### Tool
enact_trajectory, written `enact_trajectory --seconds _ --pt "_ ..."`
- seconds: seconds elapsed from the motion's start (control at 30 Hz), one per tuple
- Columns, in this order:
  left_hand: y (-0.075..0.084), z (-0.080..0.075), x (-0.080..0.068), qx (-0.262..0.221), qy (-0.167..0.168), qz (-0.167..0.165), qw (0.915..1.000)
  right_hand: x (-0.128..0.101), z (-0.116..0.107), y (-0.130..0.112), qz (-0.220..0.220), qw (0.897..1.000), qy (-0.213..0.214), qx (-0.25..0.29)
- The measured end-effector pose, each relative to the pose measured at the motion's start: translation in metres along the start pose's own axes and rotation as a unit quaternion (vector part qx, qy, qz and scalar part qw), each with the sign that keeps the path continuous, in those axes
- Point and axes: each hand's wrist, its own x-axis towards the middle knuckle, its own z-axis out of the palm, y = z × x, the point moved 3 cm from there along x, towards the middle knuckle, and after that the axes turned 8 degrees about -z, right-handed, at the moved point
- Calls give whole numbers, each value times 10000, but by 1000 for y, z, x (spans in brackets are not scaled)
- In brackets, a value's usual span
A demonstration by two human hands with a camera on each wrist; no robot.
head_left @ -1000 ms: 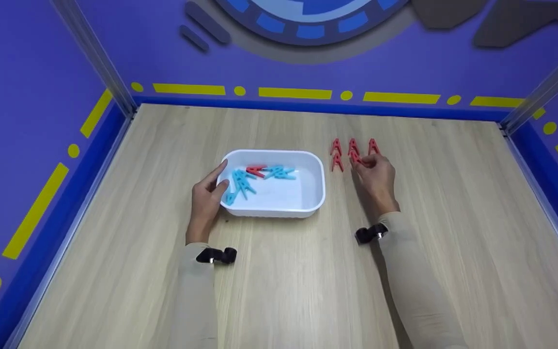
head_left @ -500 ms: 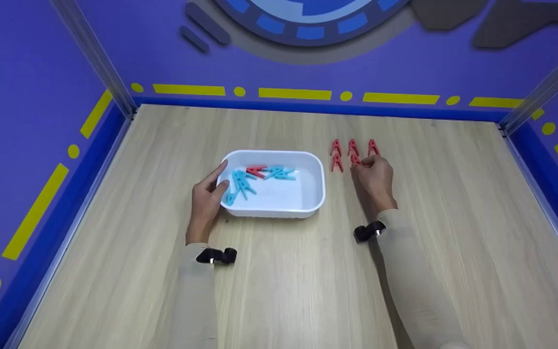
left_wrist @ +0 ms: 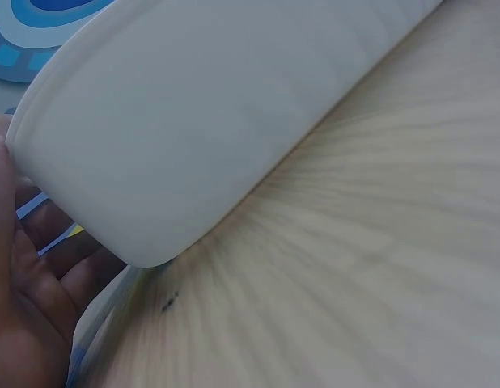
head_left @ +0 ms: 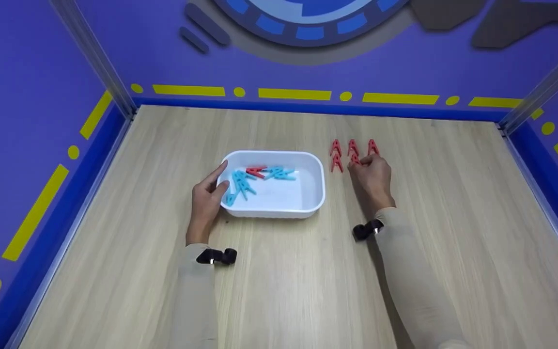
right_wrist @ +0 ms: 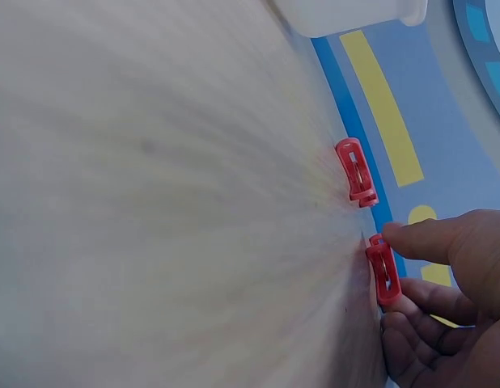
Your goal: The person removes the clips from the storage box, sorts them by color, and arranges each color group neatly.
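Wooden tabletop (head_left: 279, 271), red clothespin (head_left: 354, 158), partly hidden by right hand (head_left: 375, 177)

So the tub (head_left: 284, 198) sits on the surface (head_left: 279, 281), some clothespins (head_left: 241, 180) inside, other clothespins (head_left: 336, 160) (two rows) off its right.

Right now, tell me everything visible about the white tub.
The white tub is a shallow, open-topped rectangle with rounded corners and a rim, and looks like plastic. It stands upright on the wooden table. Light-blue clothespins and one red clothespin lie inside, toward its left and middle. The left hand holds its left side, thumb over the rim.
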Motion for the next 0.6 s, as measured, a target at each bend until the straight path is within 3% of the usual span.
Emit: enact_trajectory --seconds 0.47,0.6 --pt "-1 1 0 -233 -40 -178 9996 0 -2 -5 23 10000 -67 -4" --pt "-2 1 2 -238 -52 -196 9995 -2 -4 -15 -251 9996 -17 127"
